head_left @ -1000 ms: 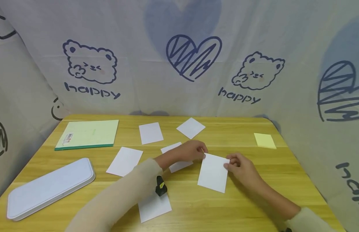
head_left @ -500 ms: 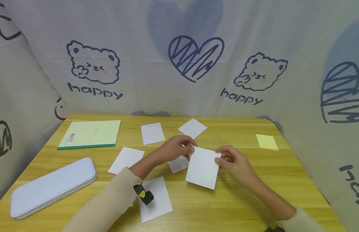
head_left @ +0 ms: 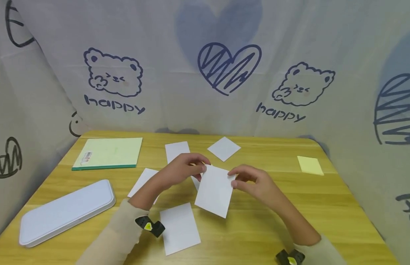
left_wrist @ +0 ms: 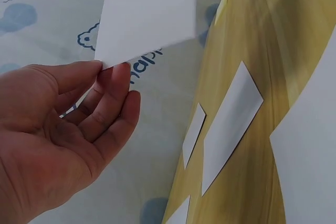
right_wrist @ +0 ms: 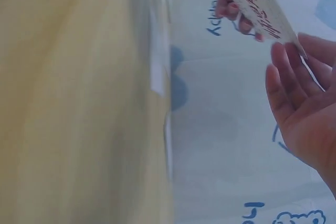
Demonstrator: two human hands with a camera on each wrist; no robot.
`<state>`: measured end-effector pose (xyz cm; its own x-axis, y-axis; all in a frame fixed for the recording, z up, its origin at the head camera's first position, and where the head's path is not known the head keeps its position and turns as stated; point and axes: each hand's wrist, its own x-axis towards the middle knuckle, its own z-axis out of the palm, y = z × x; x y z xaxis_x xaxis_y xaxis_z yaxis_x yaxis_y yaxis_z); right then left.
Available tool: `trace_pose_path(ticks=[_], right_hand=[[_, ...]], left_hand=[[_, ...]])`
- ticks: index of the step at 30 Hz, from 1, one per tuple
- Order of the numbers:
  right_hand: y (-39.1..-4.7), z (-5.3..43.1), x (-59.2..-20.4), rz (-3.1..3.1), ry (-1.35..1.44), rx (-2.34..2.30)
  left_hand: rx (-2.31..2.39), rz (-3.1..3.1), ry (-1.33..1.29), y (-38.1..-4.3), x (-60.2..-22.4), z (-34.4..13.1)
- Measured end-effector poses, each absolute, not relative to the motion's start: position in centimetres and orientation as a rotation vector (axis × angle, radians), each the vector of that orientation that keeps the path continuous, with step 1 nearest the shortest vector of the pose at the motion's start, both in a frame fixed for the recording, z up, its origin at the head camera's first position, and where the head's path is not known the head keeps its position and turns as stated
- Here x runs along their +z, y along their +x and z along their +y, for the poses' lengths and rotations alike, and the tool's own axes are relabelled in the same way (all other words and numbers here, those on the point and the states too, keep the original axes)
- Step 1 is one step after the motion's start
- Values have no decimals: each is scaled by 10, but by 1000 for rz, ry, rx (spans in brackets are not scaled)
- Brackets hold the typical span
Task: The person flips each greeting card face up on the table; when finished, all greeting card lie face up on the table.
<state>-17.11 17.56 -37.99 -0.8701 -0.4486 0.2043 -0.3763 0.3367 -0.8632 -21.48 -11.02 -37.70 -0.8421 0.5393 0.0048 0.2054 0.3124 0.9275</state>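
Observation:
Between both hands a white card (head_left: 215, 191) is held up off the table, tilted, its plain side toward the head camera. My left hand (head_left: 183, 170) pinches its upper left corner between thumb and fingers. On the opposite upper corner, my right hand (head_left: 254, 181) has the same kind of pinch. In the right wrist view the card's other face (right_wrist: 257, 6) carries red lettering. Behind and under the left hand lies another white card (head_left: 195, 182), mostly covered. One more white card (head_left: 181, 229) lies flat in front of the held one.
More white cards lie around: one at the back (head_left: 224, 148), one behind the left hand (head_left: 176, 150), one by the left forearm (head_left: 143, 181). A pale green notebook (head_left: 112, 151), a white case (head_left: 67, 212) and a yellow sticky note (head_left: 310, 165) are on the wooden table (head_left: 257, 232).
Both hands have carried the card leftward and raised it, and it is now more tilted. The left forearm has drawn back, showing more of the front card. The head view has shifted slightly.

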Motion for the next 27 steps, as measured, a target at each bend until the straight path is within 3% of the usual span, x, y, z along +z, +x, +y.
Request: trace_pose_path(ticks=[14,27], right_hand=[[-175,176,-372,2457,-838,-1537],[-187,183,-372,2593,-269,-1877]], left_hand=[[1630,2256,629,-218,-386,-108],[1809,2187,593,-216,-384,-107]])
